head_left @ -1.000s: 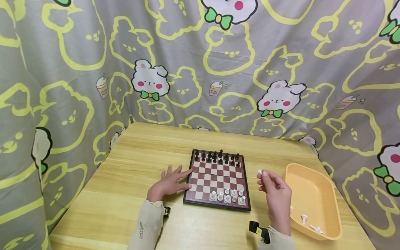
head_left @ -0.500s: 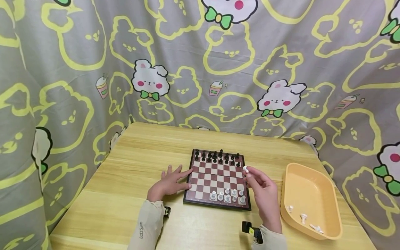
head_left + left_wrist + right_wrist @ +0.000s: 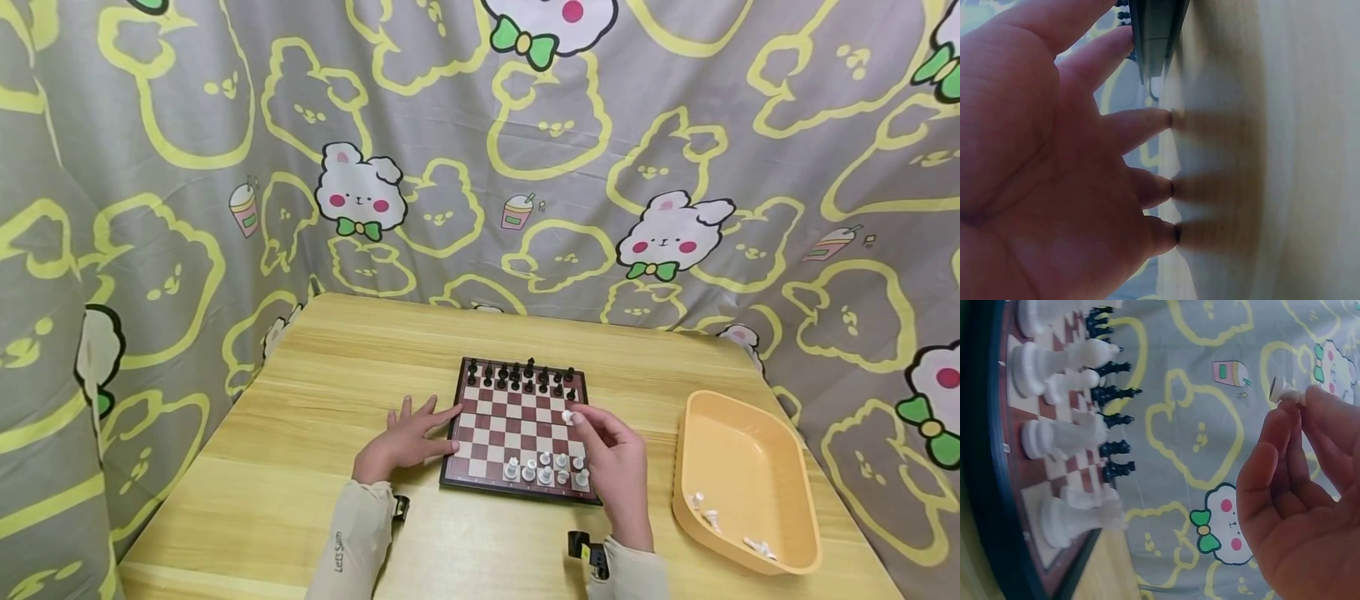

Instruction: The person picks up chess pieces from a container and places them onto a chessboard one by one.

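My right hand (image 3: 618, 467) pinches a small white chess pawn (image 3: 1285, 392) between thumb and fingertips, above the right side of the chessboard (image 3: 487, 433). The right wrist view shows the pawn tipped over, its round base pointing away from the fingertips. My left hand (image 3: 401, 443) lies spread at the board's left edge, thumb and index finger touching its frame. In the left wrist view the other fingertips (image 3: 1160, 119) rest on the table. White pieces (image 3: 546, 475) stand at the near right of the board, and two rows of black pieces (image 3: 529, 375) line its far side.
An orange-yellow plastic tray (image 3: 806, 500) stands to the right of the board, with a few white chess pieces (image 3: 761, 548) lying inside. The wooden table (image 3: 300, 392) backs onto a patterned grey curtain (image 3: 450, 125).
My right hand has moved left with the pawn, from between the tray and board to over the board. One white piece in the tray has rolled left. My left hand has stayed put.
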Tool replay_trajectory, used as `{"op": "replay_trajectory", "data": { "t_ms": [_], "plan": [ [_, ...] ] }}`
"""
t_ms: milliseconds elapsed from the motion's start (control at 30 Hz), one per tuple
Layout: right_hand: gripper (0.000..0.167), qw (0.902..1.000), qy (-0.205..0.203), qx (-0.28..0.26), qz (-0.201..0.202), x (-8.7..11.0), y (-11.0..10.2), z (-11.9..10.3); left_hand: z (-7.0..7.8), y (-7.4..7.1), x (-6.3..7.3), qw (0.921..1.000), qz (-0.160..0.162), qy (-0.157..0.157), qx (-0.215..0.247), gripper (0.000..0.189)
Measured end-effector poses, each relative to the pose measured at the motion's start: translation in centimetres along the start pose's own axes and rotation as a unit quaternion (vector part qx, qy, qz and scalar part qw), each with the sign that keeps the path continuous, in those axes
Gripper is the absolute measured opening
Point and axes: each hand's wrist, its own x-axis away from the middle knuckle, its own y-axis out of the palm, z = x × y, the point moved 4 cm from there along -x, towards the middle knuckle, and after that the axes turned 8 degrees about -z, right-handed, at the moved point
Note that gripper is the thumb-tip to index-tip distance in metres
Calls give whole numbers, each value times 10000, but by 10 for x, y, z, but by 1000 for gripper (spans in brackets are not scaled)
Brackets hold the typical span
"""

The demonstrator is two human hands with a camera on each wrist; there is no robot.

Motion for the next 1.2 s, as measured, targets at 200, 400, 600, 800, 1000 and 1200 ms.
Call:
{"op": "replay_trajectory", "data": {
  "t_ms": [200, 400, 600, 800, 1000, 1200],
  "plan": [
    [18, 9985, 198, 475, -208, -3, 12, 9, -1, 0, -1, 10000, -9, -1, -56, 67],
    [15, 9930, 385, 1044, -394, -5, 22, 14, -1, 1, -1, 10000, 5, -23, -46, 67],
    [14, 9867, 634, 1308, -730, -5, 30, 21, 0, 1, 0, 10000, -12, -38, -58, 67],
    [11, 9819, 522, 1469, -1071, -5, 38, 22, 0, 0, -1, 10000, 1, -22, 2, 67],
    [13, 9755, 671, 1473, -1488, -5, 43, 26, 0, 0, 0, 10000, -18, -13, 7, 67],
    [12, 9691, 668, 1618, -1739, -3, 43, 27, 0, 0, 0, 10000, -25, -19, -8, 68]
  ]
}}
